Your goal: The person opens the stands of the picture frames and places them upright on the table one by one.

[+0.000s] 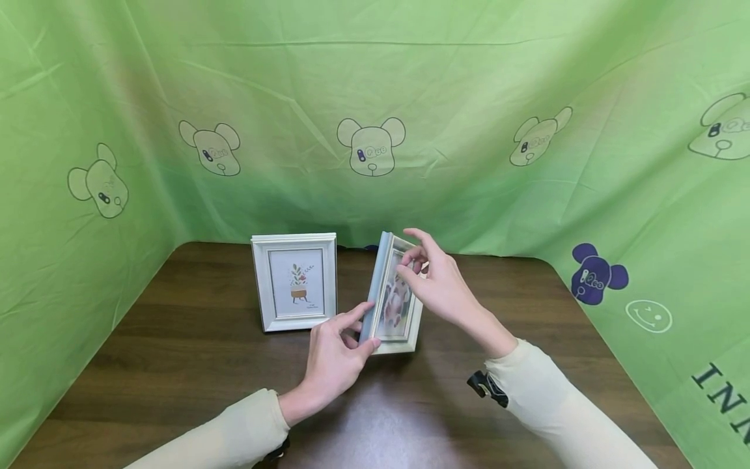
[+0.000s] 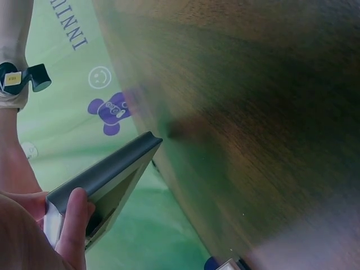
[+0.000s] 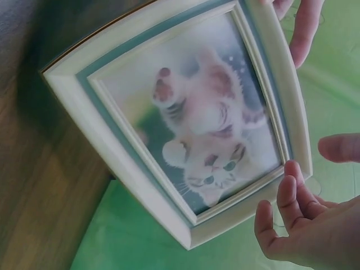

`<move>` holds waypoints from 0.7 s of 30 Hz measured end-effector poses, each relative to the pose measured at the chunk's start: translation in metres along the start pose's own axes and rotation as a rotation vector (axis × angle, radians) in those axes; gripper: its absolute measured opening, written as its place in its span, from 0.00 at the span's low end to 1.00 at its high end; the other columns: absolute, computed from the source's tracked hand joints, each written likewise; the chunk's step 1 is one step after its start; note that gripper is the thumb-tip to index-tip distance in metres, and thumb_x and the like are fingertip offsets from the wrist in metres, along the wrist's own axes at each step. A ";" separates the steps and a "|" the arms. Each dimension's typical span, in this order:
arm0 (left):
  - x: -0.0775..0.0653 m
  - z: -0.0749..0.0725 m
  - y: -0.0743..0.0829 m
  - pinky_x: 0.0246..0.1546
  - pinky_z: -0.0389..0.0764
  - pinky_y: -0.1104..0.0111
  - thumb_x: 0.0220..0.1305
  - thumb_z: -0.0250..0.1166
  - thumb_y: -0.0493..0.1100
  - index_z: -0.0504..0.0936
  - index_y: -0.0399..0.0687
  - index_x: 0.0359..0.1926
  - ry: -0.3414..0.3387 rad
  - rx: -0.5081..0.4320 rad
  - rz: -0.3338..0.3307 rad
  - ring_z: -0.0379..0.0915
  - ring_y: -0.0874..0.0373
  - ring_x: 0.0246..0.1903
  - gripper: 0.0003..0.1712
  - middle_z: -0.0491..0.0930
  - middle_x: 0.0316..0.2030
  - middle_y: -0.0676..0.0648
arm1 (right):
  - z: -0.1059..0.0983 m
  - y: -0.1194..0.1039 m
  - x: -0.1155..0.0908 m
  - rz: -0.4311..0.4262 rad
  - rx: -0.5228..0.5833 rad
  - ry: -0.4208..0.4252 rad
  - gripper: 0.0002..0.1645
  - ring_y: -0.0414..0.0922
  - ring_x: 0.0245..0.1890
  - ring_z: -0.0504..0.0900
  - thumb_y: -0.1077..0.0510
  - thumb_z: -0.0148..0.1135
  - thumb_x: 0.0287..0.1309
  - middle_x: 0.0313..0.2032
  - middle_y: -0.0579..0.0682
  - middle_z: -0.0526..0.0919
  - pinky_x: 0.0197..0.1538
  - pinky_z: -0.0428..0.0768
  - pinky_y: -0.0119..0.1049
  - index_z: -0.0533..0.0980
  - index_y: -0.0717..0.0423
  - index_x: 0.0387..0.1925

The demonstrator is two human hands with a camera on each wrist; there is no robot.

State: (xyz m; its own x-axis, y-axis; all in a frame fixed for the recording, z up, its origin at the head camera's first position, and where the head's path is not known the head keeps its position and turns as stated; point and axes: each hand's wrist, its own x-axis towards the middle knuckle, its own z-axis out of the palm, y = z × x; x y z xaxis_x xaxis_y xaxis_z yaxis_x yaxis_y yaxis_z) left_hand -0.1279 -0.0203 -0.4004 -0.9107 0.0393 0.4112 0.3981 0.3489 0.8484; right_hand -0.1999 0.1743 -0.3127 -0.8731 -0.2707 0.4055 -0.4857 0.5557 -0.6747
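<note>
A picture frame with a kitten photo (image 1: 395,312) is held tilted in the middle of the head view. Along its lower left edge, my left hand (image 1: 336,355) grips it between thumb and fingers. My right hand (image 1: 439,280) hovers by the upper right part with fingers loosely bent, holding nothing. The right wrist view shows the kitten frame (image 3: 67,93) with a pale border and blue-green inner band; the right fingertips are right at one corner, the thumb apart. In the left wrist view, the frame's dark side (image 2: 107,163) rises from the left fingers (image 2: 73,225).
A second white picture frame (image 1: 299,280), showing a potted-plant print, stands upright on the brown wooden table (image 1: 193,365) left of the held one. Green cloth (image 1: 375,85) with bear-head drawings hangs around the table's back and sides.
</note>
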 end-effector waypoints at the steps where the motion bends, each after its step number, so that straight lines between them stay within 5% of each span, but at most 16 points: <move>1: 0.000 0.000 0.000 0.21 0.78 0.71 0.45 0.77 0.38 0.79 0.67 0.56 0.003 0.004 0.003 0.73 0.66 0.17 0.35 0.79 0.27 0.57 | 0.001 -0.001 0.001 -0.003 0.004 -0.003 0.35 0.41 0.33 0.75 0.57 0.61 0.57 0.36 0.42 0.79 0.34 0.73 0.39 0.61 0.43 0.65; 21: 0.002 0.004 0.001 0.20 0.76 0.72 0.44 0.76 0.39 0.80 0.68 0.55 0.020 0.047 0.036 0.71 0.68 0.16 0.34 0.77 0.26 0.59 | 0.008 -0.004 0.009 -0.022 0.010 -0.016 0.34 0.43 0.31 0.74 0.56 0.62 0.58 0.33 0.45 0.78 0.33 0.73 0.39 0.61 0.44 0.65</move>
State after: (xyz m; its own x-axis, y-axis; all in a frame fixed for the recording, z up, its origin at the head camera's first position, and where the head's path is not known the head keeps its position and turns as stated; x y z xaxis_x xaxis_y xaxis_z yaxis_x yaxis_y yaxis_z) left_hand -0.1298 -0.0163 -0.4004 -0.8934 0.0334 0.4480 0.4241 0.3913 0.8167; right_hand -0.2059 0.1632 -0.3111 -0.8627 -0.2953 0.4105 -0.5052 0.5415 -0.6720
